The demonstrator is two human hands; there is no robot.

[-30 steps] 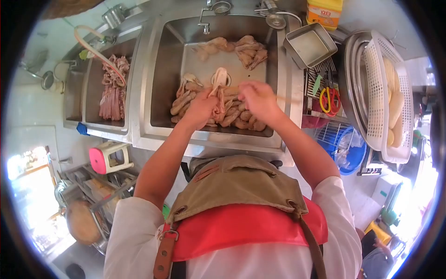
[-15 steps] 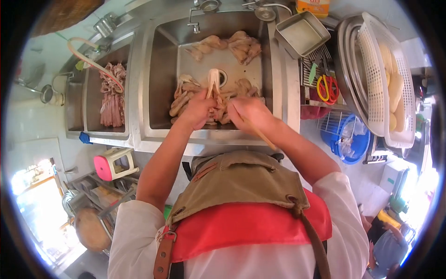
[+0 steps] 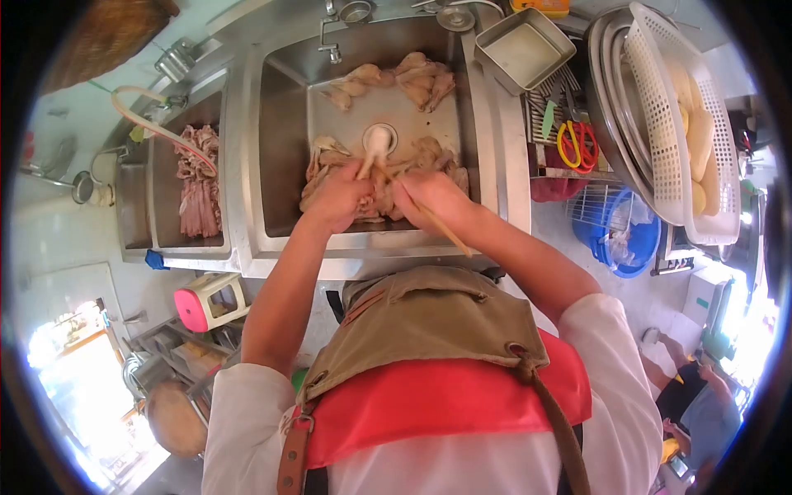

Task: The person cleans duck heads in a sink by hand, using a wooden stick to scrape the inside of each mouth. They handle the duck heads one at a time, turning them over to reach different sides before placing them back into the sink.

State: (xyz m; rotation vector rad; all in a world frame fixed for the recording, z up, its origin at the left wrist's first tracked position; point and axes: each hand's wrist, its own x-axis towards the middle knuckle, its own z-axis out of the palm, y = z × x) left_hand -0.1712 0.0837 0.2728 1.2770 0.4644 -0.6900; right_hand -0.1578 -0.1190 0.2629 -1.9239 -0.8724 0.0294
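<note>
Over the middle steel sink (image 3: 272, 140), my left hand (image 3: 340, 198) grips a pale, limp piece of meat (image 3: 373, 148) whose tip stands up near the drain. My right hand (image 3: 431, 198) holds a thin wooden stick (image 3: 450, 233) that points into that piece. A heap of similar tan meat pieces (image 3: 429, 157) lies beneath both hands. A smaller heap (image 3: 396, 78) rests at the sink's far side.
Pink meat strips (image 3: 196, 177) and a hose (image 3: 153, 124) fill the left basin. A metal tray (image 3: 521, 49), red-handled scissors (image 3: 577, 144), a white basket (image 3: 668, 124) and a blue bucket (image 3: 619, 239) stand right. A pink stool (image 3: 206, 299) sits lower left. Another person (image 3: 693, 404) crouches at the lower right.
My right hand came down from above the pile and now holds the stick against the piece. My left hand kept its grip. The view shifted slightly.
</note>
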